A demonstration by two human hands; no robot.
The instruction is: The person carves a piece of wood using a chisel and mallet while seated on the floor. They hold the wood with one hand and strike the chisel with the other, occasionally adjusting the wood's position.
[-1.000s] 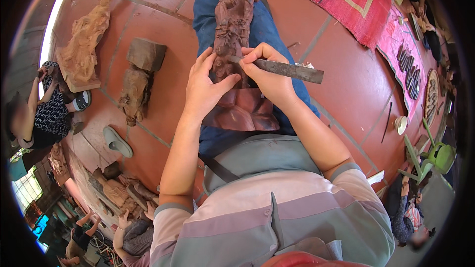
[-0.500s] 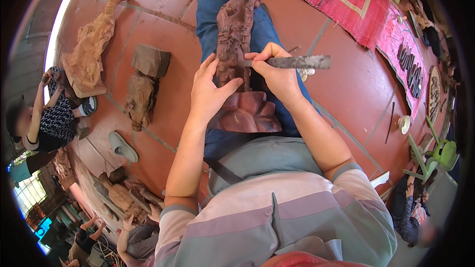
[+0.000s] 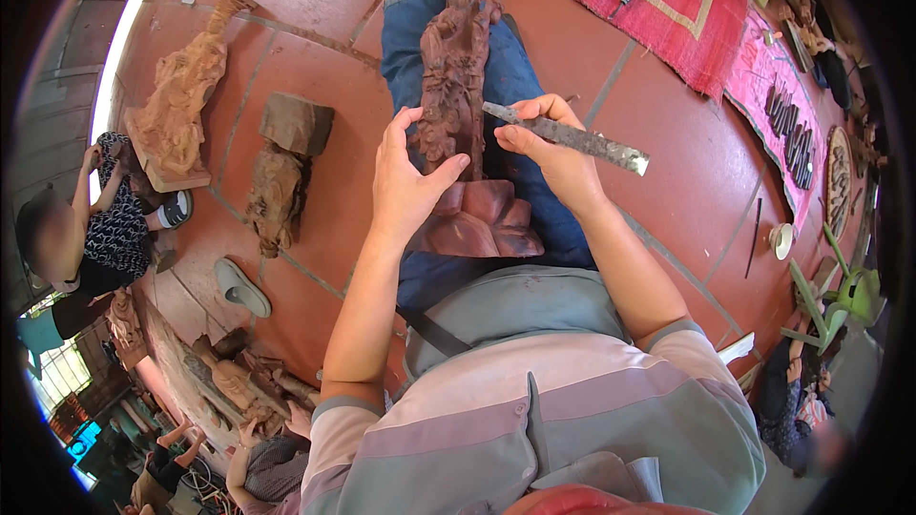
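A carved reddish-brown wooden statue of a bearded figure lies between my legs, its rocky base toward my belly. My left hand rests against the statue's left side above the base, thumb spread away from the fingers across the wood. Just right of the carving, my right hand grips a flat steel chisel between thumb and fingers. One narrow end of the chisel points at the statue without touching it; the broad end sticks out to the right.
On the tiled floor at left lie a pale wood carving, a darker carved block and a grey slipper. A red mat and a pink cloth with several carving tools are at right. Other people sit nearby.
My right hand has drawn back from the statue and turned, so the chisel now slants, its outer end lower. My left hand stays on the carving.
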